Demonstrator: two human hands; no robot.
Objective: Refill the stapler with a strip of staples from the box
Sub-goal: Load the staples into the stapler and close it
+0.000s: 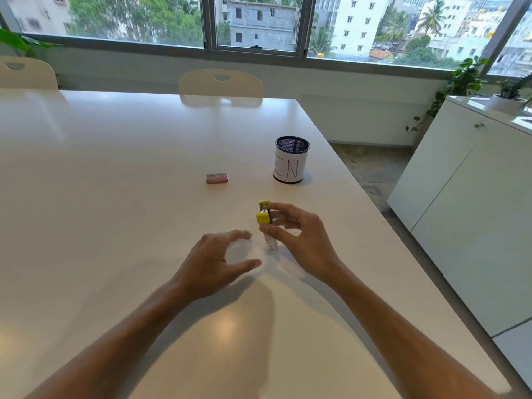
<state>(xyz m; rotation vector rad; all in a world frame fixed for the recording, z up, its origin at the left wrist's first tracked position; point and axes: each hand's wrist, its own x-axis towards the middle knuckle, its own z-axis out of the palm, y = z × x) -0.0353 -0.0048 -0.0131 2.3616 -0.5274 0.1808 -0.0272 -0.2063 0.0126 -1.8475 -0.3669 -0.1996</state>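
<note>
Stapler, yellow and white, stands propped open on the worktop, pinched between the fingers and thumb of the right hand. Just left of it the left hand hovers with fingers spread, holding nothing. Farther off lies a small pink staple box, its print too small to read. A black mesh cup at right wears a paper label reading "IN". White chairs and windows lie beyond.
</note>
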